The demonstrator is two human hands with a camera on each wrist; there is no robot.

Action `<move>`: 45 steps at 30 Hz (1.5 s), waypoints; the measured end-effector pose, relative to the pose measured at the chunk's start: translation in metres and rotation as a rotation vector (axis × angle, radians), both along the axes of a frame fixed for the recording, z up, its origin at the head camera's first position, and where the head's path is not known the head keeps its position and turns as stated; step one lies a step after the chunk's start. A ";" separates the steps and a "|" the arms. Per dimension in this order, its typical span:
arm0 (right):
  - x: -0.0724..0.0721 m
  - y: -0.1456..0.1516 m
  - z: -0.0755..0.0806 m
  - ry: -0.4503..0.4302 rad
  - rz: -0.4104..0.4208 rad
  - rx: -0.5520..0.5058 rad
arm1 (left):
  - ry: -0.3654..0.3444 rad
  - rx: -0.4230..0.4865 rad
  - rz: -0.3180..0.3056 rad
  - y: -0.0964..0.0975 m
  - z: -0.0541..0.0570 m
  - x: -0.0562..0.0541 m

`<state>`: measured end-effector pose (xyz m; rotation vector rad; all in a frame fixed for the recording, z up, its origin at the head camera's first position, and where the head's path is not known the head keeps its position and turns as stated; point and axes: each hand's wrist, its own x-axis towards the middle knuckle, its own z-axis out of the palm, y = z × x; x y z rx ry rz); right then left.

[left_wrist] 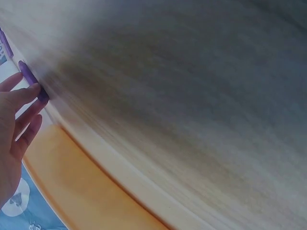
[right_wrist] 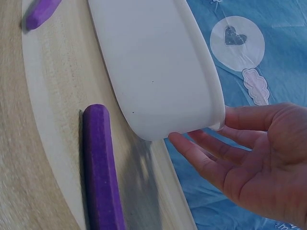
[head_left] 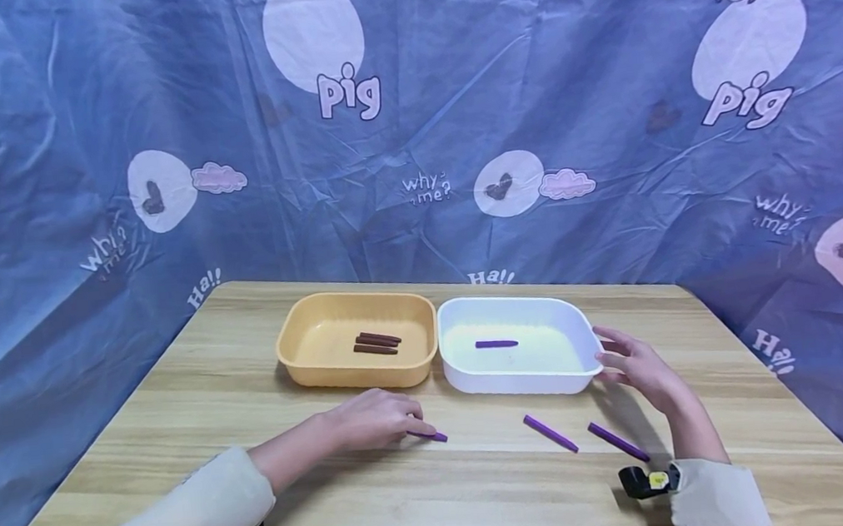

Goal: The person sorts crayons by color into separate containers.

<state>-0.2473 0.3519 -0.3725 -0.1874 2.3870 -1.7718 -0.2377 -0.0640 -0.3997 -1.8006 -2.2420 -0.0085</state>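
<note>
My left hand (head_left: 375,420) pinches a purple crayon (head_left: 434,436) low over the table, in front of the two trays. In the left wrist view, the thumb and fingers hold that crayon (left_wrist: 29,74) along its length. At the right end of the white tray (head_left: 522,383), my right hand (head_left: 645,369) holds the rim and corner with thumb and fingers. The right wrist view shows the fingers (right_wrist: 204,160) against the tray's end wall (right_wrist: 158,86). One purple crayon (head_left: 497,343) lies inside the white tray. Nearer the right hand, two purple crayons, one left (head_left: 550,433) and one right (head_left: 618,441), lie on the wood.
Left of the white tray and close against it stands a yellow-orange tray (head_left: 360,377) with three brown crayons (head_left: 377,344) in it. Both trays stand toward the back of the wooden table (head_left: 443,512). A blue printed curtain (head_left: 410,130) hangs behind and at the sides.
</note>
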 end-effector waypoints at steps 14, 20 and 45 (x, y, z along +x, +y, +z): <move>0.001 -0.001 0.000 -0.003 -0.003 -0.007 | -0.046 -0.026 0.065 0.002 -0.001 0.001; 0.001 -0.001 -0.001 0.001 -0.007 0.008 | -0.035 0.028 0.082 0.005 0.004 0.001; 0.001 0.000 0.000 0.000 -0.008 0.001 | 0.020 0.055 0.168 0.038 0.040 -0.006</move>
